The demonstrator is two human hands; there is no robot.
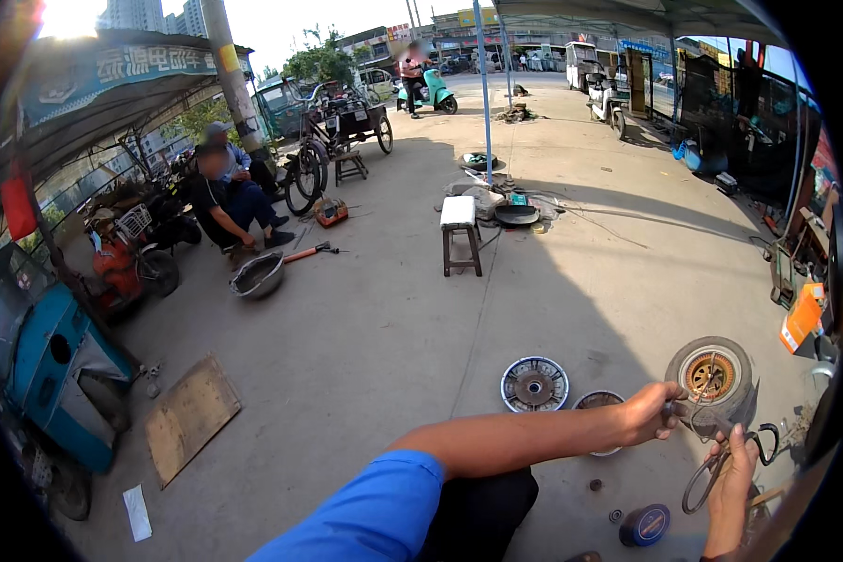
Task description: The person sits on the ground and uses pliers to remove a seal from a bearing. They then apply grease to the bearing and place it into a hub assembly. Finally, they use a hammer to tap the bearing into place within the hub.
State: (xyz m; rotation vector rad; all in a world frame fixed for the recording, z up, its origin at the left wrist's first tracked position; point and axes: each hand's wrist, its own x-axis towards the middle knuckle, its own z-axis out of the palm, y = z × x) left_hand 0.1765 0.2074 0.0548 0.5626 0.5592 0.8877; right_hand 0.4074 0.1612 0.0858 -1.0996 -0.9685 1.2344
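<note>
My left hand [648, 414] reaches across to the right, its fingers closed around a small dark metal piece that I cannot make out well. Close to it, my right hand [735, 473] grips a looped black cable [695, 489] whose other end curls up past the fingers. Just beyond both hands lies a wheel with a black tyre [746, 363], copper-coloured windings showing inside its rim. Thin leads run from its middle towards my hands. A round metal hub cover [534, 384] lies left of the wheel, and a second metal disc [598, 400] is partly hidden behind my left forearm.
A round blue-and-black tin [644, 525] and small dark parts lie by my knee. Ahead are a white-topped stool [459, 212] and a blue pole [485, 94]. Two people sit by a basin [258, 276] at left. A board [192, 417] and a blue vehicle [61, 375] are nearer.
</note>
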